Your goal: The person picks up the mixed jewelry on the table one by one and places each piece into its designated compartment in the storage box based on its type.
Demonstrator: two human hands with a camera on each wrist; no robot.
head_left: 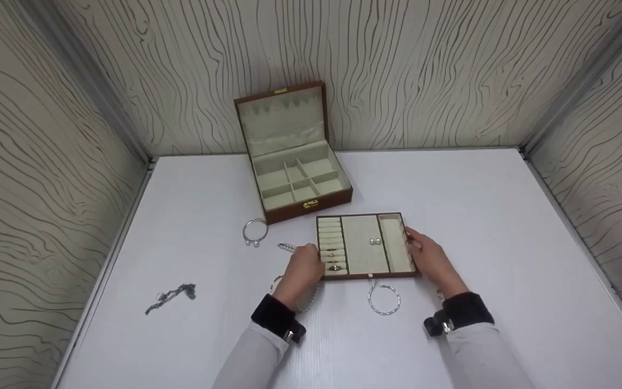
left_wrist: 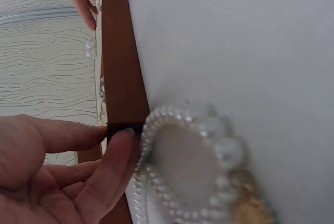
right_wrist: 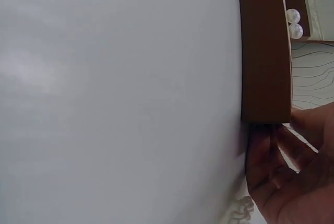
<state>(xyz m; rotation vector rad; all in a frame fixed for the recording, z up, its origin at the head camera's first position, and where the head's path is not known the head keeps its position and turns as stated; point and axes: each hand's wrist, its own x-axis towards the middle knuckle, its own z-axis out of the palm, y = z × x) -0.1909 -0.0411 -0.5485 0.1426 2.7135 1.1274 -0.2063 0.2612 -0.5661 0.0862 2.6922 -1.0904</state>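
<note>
A brown-edged jewelry tray (head_left: 357, 256) with cream lining is held between both hands. At its left end, my left hand (head_left: 301, 273) grips the near corner between thumb and fingers. My right hand (head_left: 434, 263) holds the opposite end, thumb near the upper rim and fingers against the side. Several rings (head_left: 335, 267) sit in the tray's left-hand slots, and two pearl earrings (head_left: 375, 241) are on the middle panel. A string of pearls (left_wrist: 169, 113) lies close under the left hand, partly hidden by it. Just in front of the tray is a silver bracelet (head_left: 384, 300).
Behind the tray stands a brown jewelry box (head_left: 311, 208), its lid (head_left: 284, 121) raised and its compartments bare. A bangle with pearls (head_left: 255, 230) lies by the box's near left corner. Farther left is a bunched chain (head_left: 176, 295). Patterned walls (head_left: 424, 81) border the white table (head_left: 505, 227).
</note>
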